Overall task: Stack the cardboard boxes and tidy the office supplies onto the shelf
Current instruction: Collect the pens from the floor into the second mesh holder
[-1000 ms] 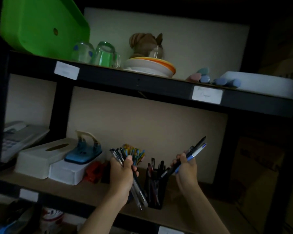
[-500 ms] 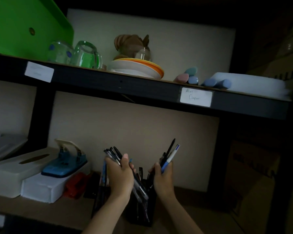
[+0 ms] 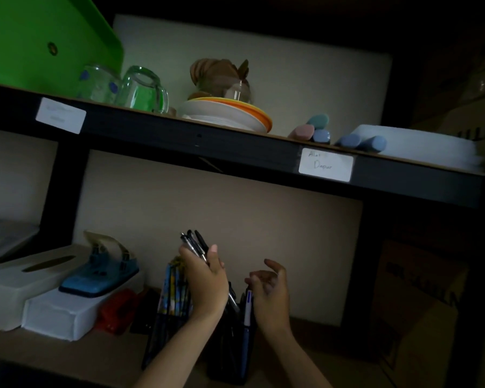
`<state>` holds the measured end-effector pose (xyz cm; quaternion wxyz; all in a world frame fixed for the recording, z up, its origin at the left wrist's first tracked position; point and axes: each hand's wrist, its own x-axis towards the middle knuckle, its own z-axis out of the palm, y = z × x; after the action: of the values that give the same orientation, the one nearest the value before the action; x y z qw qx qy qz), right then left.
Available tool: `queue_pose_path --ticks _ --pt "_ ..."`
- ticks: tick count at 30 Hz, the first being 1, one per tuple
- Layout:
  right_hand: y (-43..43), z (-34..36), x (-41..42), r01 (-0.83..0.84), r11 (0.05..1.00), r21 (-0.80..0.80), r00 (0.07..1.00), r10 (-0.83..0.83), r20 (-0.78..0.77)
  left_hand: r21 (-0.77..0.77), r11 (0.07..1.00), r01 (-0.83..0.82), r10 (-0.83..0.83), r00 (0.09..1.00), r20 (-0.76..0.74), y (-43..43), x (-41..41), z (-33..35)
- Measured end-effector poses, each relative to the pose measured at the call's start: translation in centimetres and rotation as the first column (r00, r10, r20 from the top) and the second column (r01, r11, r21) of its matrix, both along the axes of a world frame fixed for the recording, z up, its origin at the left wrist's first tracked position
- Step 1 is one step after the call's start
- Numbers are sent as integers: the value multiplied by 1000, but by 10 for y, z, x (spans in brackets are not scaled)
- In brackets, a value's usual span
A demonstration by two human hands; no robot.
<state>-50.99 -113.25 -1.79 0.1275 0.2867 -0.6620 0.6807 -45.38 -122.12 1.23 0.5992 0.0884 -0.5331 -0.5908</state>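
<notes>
My left hand [image 3: 206, 278] grips a bundle of dark pens [image 3: 195, 243] whose tips stick up above the fist. It hovers over a black pen holder [image 3: 230, 357] on the lower shelf [image 3: 67, 357]. My right hand [image 3: 270, 289] is just right of it, fingers loosely spread and holding nothing. A white and blue pen [image 3: 247, 306] stands in the holder right beside that hand. A second holder with colourful pens [image 3: 174, 287] sits to the left, partly hidden by my left arm.
A blue hole punch [image 3: 101, 275] lies on a white box [image 3: 59, 315], next to a tissue box [image 3: 20, 278] and a red stapler [image 3: 115, 309]. The upper shelf carries a green bin [image 3: 39, 37], glass mugs [image 3: 140, 91], plates [image 3: 227, 113]. Cardboard boxes [image 3: 420, 303] stand at right.
My right hand has let go of its pens, which now stand in the black holder, and its fingers have spread. My left hand still holds its bundle. The view has moved closer.
</notes>
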Motion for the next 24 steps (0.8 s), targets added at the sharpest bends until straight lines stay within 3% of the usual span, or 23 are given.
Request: queue_pose_path --ticks 10,14,18,24 --pt "18 -3 -8 35 999 3 999 -34 -20 -172 984 43 -31 997 72 3 -20 -13" --pt "21 -9 -9 91 995 28 996 -91 -10 -247 955 162 -107 969 221 2 -28 -18" --pt "17 -16 -11 22 996 92 995 -30 91 -295 930 218 -82 907 413 -4 -35 -29" --pt "15 -13 -9 -50 981 190 991 25 131 -417 871 260 -98 923 372 -7 -27 -26"
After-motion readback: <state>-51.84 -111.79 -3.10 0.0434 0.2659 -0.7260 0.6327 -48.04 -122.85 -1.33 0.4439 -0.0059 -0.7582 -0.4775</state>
